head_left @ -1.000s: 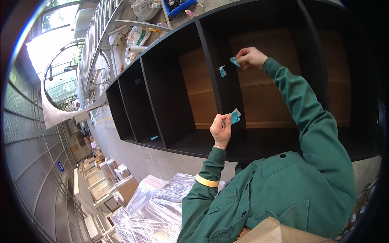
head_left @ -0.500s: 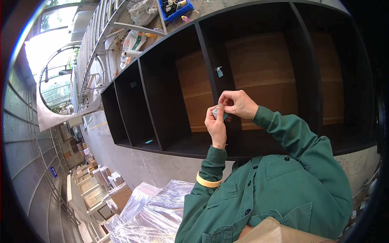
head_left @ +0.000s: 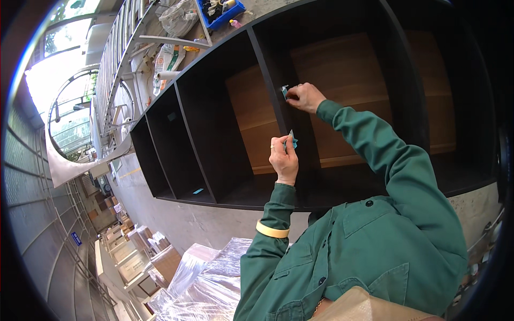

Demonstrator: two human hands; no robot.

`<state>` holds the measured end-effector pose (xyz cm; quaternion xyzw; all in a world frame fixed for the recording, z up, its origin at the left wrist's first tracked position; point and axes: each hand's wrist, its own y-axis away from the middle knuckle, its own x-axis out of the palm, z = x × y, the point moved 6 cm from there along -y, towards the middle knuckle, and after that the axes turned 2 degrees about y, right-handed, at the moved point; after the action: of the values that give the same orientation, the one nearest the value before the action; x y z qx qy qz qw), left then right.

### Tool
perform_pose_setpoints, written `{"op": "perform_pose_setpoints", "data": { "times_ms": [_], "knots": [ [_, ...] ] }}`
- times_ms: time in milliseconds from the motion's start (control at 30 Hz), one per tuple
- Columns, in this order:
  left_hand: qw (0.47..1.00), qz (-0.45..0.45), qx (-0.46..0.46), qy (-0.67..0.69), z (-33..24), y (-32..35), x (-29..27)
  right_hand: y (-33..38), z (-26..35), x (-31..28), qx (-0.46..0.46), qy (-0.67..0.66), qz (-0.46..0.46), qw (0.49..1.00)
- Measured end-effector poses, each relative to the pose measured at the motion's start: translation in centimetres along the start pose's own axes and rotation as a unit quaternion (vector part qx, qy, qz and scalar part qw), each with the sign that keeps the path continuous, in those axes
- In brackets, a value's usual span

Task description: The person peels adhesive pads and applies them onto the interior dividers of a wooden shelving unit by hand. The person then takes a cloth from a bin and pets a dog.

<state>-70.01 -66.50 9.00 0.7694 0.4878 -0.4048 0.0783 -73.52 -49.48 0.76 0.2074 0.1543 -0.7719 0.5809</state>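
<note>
- Left hand (head_left: 284, 161): fingers closed in a pinch upon small teal-and-white pieces (head_left: 292, 142), which project beyond the fingertips. Clock directions below are read from this hand, 12 o'clock being the upper edge.
- Right hand (head_left: 306, 98), near 1 o'clock: fingers bunched, tips at a small teal tag (head_left: 284, 92); whether they grip it or merely touch it cannot be told.
- The tag lies at 12 o'clock, against the right-hand face of a dark divider (head_left: 260, 59).
- Pale yellow ring (head_left: 272, 230), at 6 o'clock, encircling the left sleeve of a green jacket (head_left: 369, 257).
- Dark shelving unit (head_left: 235, 187), open toward the viewer, split by dividers into compartments; brown wooden panel (head_left: 342, 80) at 1 o'clock, behind the right hand.
- Flat teal card (head_left: 198, 191), at 8 o'clock, on the near wall of a compartment; a dim teal patch (head_left: 171, 116) shows at 10 o'clock—its detail lost in shadow.
- Beyond the unit: white roll (head_left: 168, 76) at 10 o'clock, and blue bin (head_left: 220, 13) at 11 o'clock.
- Outermost: plastic-wrapped stack (head_left: 214, 273) at 7 o'clock; pale panel with a round opening (head_left: 56, 167) at 9 o'clock.
</note>
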Motion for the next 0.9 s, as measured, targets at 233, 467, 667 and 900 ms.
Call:
{"op": "perform_pose_setpoints", "data": {
  "times_ms": [233,467,667,900],
  "knots": [
    [1.0,-0.001,0.008,0.002,0.1,-0.2,0.2,-1.6,-0.2,-0.2,-0.038,0.042,0.06,0.997],
    [1.0,0.017,-0.014,-0.017,0.3,-0.1,0.2,-2.5,-0.3,0.1,-0.082,0.042,0.102,0.991],
    [1.0,0.016,-0.01,-0.015,0.2,-0.2,0.3,-1.8,-0.6,0.5,-0.065,0.008,0.034,0.997],
    [1.0,-0.003,0.021,0.001,-0.1,-0.3,0.4,-1.3,-2.1,0.2,0.0,-0.065,-0.052,0.997]
  ]
}}
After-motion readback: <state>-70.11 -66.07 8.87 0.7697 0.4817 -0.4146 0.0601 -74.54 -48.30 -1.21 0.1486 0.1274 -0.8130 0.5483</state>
